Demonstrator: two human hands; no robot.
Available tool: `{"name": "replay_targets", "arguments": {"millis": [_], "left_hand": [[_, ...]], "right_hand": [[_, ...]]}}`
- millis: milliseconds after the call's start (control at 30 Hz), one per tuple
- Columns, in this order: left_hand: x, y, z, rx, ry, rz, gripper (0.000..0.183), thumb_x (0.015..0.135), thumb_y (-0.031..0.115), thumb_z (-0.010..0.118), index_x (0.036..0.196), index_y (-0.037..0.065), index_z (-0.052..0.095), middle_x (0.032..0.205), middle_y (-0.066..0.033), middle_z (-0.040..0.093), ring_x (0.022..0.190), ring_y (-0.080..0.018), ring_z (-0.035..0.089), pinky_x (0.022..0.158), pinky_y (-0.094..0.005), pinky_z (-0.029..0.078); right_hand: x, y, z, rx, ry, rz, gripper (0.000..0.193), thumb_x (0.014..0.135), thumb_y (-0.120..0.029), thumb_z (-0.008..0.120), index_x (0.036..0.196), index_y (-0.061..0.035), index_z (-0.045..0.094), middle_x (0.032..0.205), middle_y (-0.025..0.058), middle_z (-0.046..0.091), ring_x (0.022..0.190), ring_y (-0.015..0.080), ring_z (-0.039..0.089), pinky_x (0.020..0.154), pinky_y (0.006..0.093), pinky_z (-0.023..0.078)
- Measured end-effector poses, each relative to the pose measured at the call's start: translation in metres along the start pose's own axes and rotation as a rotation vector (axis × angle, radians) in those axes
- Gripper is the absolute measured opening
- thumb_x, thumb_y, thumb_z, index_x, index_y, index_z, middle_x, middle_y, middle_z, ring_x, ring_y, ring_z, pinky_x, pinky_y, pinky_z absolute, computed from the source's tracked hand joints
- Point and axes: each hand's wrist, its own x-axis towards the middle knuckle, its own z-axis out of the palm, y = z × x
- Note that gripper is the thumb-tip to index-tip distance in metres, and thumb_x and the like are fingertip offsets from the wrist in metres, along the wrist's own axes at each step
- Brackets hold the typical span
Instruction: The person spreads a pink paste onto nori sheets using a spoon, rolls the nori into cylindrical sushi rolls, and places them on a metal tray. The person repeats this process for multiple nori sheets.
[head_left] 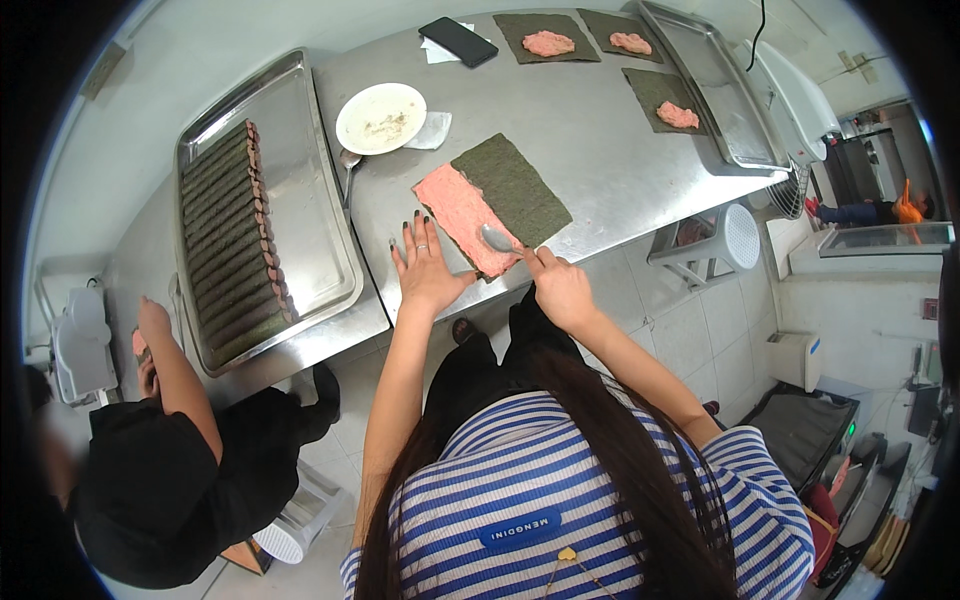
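sheet: from my end i see the dark sheet (pixel 518 190) lying flat and askew on the desk (pixel 600 185), in front of the body, its near corner by the desk's near edge.
paste: the pink paste (pixel 455 205) covers the sheet's left part in a band; the right part is bare.
right hand: the right hand (pixel 562 290) has its fingers closed around the handle of the spoon (pixel 494 238), whose head sits on the paste toward its near right end.
left hand: the left hand (pixel 432 280) lies with fingers spread wide, gripping nothing, along the sheet's near left side; i can't tell how firmly it presses there.
spreading: i judge the step to be smoothing the band. i'd keep the spoon low and stroke lightly along its length, since digging in could drag or tear the sheet.
edges: i'd work paste from thick patches toward thin ones and ease off before the rim, so none spills onto the desk.
steadying: i'd have the left fingers hold the sheet's margin lightly, clear of the spoon's path.
rolls: the rolls (pixel 220 225) lie side by side in the left tray (pixel 310 200); i'd take their evenness as my measure.
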Motion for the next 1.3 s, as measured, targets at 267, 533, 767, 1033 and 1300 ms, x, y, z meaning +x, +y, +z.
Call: {"name": "replay_targets", "arguments": {"millis": [267, 533, 767, 1033, 1300], "left_hand": [[0.0, 0.001, -0.002, 0.013, -0.014, -0.015, 0.117, 0.07, 0.056, 0.07, 0.15, 0.0, 0.006, 0.159, -0.0134, -0.001, 0.147, -0.03, -0.005, 0.116, -0.052, 0.003], [-0.002, 0.002, -0.005, 0.002, -0.042, -0.025, 0.118, 0.07, 0.054, 0.071, 0.15, 0.001, 0.004, 0.159, -0.0128, -0.001, 0.147, -0.0297, -0.005, 0.116, -0.0517, 0.003], [0.0, 0.003, -0.004, -0.021, -0.031, -0.02, 0.119, 0.067, 0.051, 0.073, 0.151, 0.001, 0.004, 0.159, -0.0125, -0.002, 0.147, -0.0299, -0.004, 0.117, -0.0507, 0.003], [0.0, 0.001, -0.003, -0.008, -0.036, -0.025, 0.118, 0.068, 0.052, 0.073, 0.151, 0.001, 0.005, 0.159, -0.0123, -0.003, 0.147, -0.0297, -0.005, 0.117, -0.0506, 0.003], [0.001, 0.003, -0.004, -0.02, -0.035, -0.022, 0.119, 0.068, 0.053, 0.072, 0.15, 0.0, 0.006, 0.159, -0.0126, -0.003, 0.147, -0.0302, -0.004, 0.117, -0.0508, 0.002]], "right_hand": [[0.027, 0.001, -0.019, 0.038, 0.061, -0.019, 0.035, 0.077, -0.003, 0.054, 0.112, -0.0004, 0.059, 0.092, 0.0122, 0.06, 0.072, 0.0325, 0.066, 0.062, 0.0425, 0.054], [0.026, -0.01, -0.008, 0.072, -0.047, -0.087, 0.034, 0.077, -0.004, 0.054, 0.11, 0.0012, 0.06, 0.093, 0.0155, 0.06, 0.075, 0.0363, 0.065, 0.063, 0.0448, 0.054], [0.049, -0.005, 0.004, -0.029, 0.057, -0.006, 0.034, 0.078, -0.005, 0.055, 0.111, 0.0007, 0.059, 0.093, 0.0159, 0.059, 0.074, 0.0365, 0.065, 0.064, 0.0441, 0.054], [0.052, -0.024, -0.005, 0.095, -0.001, -0.097, 0.035, 0.077, -0.003, 0.056, 0.112, -0.0002, 0.06, 0.093, 0.0156, 0.061, 0.074, 0.0357, 0.066, 0.064, 0.044, 0.054], [0.072, -0.013, 0.019, -0.087, 0.046, -0.019, 0.035, 0.078, -0.004, 0.054, 0.112, -0.0017, 0.06, 0.094, 0.015, 0.061, 0.073, 0.0341, 0.067, 0.064, 0.0439, 0.055]]}}
